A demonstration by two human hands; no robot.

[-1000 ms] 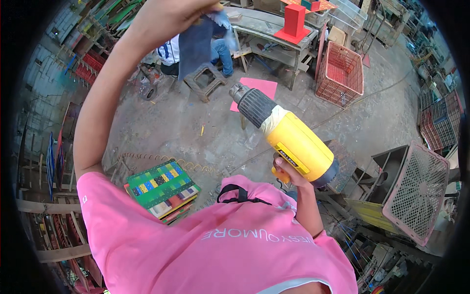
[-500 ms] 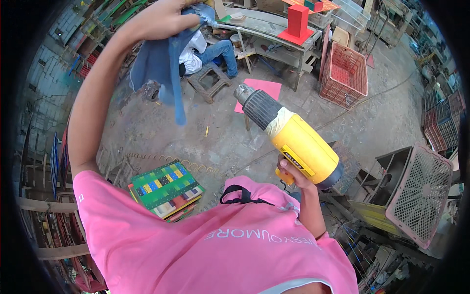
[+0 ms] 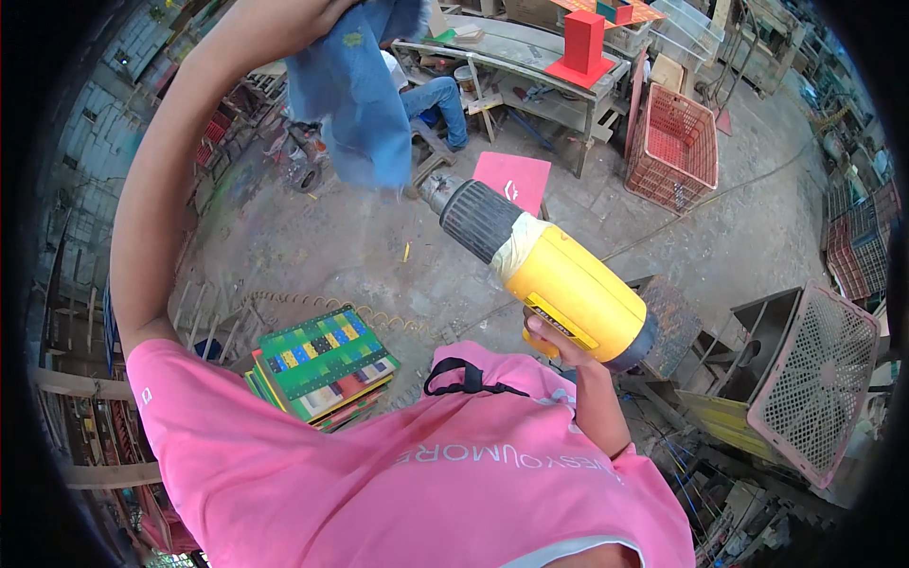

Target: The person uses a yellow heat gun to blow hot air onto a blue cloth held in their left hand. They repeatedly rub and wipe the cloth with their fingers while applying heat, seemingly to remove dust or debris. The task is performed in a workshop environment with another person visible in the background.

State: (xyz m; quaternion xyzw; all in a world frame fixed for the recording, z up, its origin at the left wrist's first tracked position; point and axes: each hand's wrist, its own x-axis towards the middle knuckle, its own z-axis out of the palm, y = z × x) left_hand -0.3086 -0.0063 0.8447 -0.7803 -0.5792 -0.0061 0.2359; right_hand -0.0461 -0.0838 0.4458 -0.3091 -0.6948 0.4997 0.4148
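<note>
At the upper left, by the left hand (image 3: 301, 17), a blue cloth (image 3: 365, 114) was held up. To its right, a yellow heat gun (image 3: 576, 293) was gripped by the right hand (image 3: 565, 345). If the nozzle (image 3: 435, 192) was hot, the cloth could be burned by touching it.

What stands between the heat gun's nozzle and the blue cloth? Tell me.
Nothing visible: the right hand holds the heat gun, its nozzle toward the blue cloth in the left hand, only background showing between.

Yellow heat gun (image 3: 576, 289) (right hand (image 3: 559, 341))
</note>
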